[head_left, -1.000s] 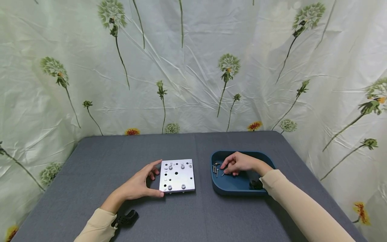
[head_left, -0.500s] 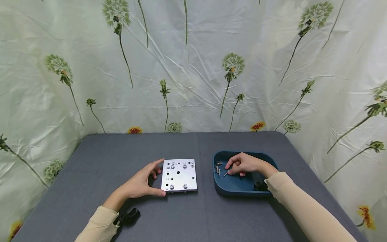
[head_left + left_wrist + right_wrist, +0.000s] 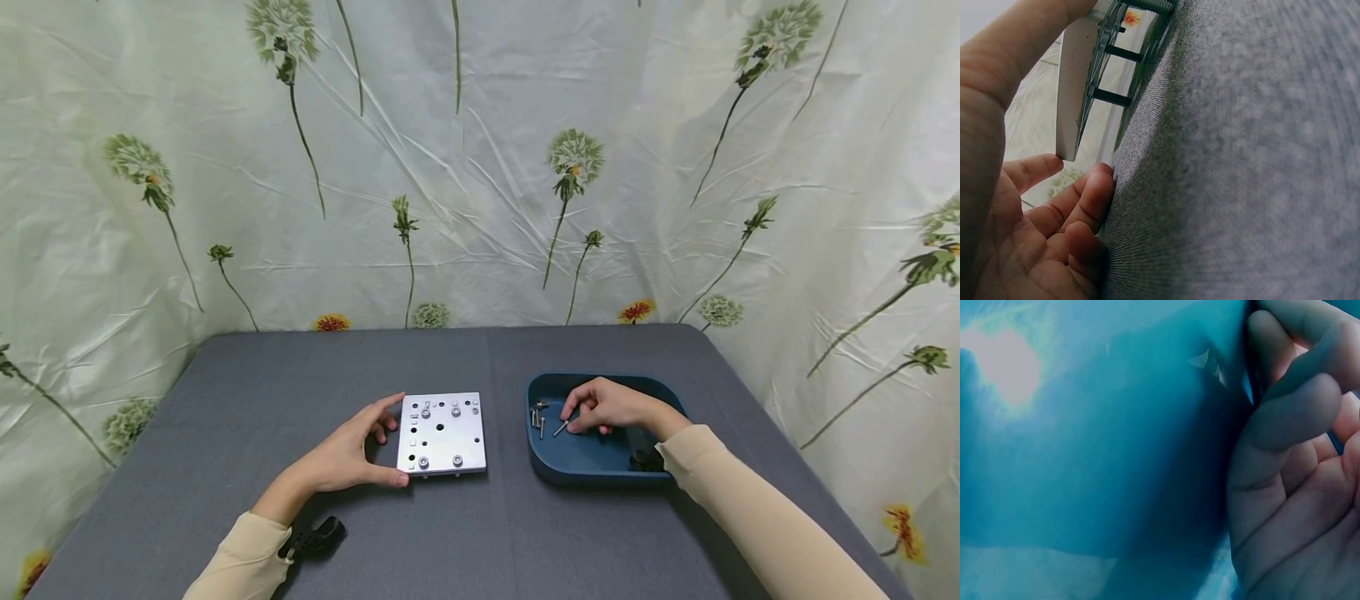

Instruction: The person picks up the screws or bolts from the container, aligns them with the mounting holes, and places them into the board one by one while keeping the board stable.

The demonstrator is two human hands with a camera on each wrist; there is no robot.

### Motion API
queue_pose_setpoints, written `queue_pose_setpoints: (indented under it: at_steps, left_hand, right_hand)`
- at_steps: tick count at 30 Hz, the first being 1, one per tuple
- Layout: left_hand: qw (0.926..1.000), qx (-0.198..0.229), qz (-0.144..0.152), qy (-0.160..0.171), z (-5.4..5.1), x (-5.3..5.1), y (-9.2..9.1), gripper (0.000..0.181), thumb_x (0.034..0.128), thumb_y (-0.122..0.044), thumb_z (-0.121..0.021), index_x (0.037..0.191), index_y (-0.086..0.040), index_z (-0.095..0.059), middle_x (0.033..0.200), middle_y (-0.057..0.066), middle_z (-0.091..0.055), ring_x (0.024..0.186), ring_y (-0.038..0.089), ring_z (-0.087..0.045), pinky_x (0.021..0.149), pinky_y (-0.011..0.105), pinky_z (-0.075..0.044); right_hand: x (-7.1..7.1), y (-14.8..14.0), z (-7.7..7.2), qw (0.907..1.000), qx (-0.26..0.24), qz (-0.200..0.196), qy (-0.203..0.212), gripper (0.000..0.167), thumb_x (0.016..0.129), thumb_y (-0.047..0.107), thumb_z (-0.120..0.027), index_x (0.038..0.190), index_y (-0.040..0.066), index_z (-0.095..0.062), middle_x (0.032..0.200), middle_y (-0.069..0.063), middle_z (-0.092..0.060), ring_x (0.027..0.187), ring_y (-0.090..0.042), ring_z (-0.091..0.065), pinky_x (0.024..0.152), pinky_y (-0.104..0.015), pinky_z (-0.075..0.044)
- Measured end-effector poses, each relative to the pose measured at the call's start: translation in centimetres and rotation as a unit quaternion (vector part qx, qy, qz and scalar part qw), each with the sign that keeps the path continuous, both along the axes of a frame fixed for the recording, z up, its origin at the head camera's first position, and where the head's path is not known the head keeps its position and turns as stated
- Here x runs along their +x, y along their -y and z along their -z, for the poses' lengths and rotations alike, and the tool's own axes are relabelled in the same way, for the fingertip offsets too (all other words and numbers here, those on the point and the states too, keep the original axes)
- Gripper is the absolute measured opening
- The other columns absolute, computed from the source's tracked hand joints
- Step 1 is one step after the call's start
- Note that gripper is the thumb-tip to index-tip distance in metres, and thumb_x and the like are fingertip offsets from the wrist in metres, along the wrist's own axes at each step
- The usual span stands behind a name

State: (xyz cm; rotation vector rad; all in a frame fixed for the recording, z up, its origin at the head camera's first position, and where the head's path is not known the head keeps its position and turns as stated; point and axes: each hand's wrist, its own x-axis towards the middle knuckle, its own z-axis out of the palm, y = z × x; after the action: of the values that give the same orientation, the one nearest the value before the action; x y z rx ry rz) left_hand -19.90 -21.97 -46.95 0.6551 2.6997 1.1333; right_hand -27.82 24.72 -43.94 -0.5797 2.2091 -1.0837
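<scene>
In the head view, a square silver metal plate with holes and several bolt heads lies left of the middle. My left hand holds its left side, index fingertip at the far corner and thumb at the near one. Threaded bolts stick out under the plate in the left wrist view. Inside a blue tray, my right hand pinches a small screw between thumb and fingertips. The right wrist view shows the curled fingers, but the screw cannot be made out there.
Several more screws lie at the tray's left side. The grey cloth-covered table ends at a flowered curtain behind. Black wrist straps are on both arms, the right one down in the tray.
The right fingers have closed on the small screw, and more of its shank shows beside the fingertips. The left hand and the plate keep their places; the head view has shifted slightly.
</scene>
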Motion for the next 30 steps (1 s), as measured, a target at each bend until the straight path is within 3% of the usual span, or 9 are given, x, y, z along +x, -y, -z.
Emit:
queue_pose_setpoints:
  at_steps: [10,30]
  left_hand:
    - [1.0,-0.004,-0.002,0.001,-0.26,0.15,0.06,0.12,0.073,-0.048,-0.099,0.166,-0.011,-0.035,0.127,0.004,-0.059,0.105,0.014,-0.054,0.093,0.034,-0.045]
    - [0.9999,-0.007,-0.003,0.007,-0.01,-0.01,0.13,0.12,0.0726,-0.051,-0.099,0.167,-0.013,-0.034,0.128,0.004,-0.059,0.107,0.016,-0.055,0.094,0.036,-0.046]
  right_hand:
    - [-0.11,0.53,-0.06,0.9998,0.0,0.009,0.018,0.019,0.097,0.008,-0.078,0.113,-0.003,-0.075,0.069,0.003,-0.065,0.052,-0.003,-0.056,0.056,-0.02,-0.047]
    - [0.09,0.58,0.13,0.9999,0.001,0.011,-0.002,0.018,0.097,0.009,-0.079,0.108,-0.004,-0.073,0.065,0.003,-0.065,0.052,-0.004,-0.059,0.055,-0.02,-0.048]
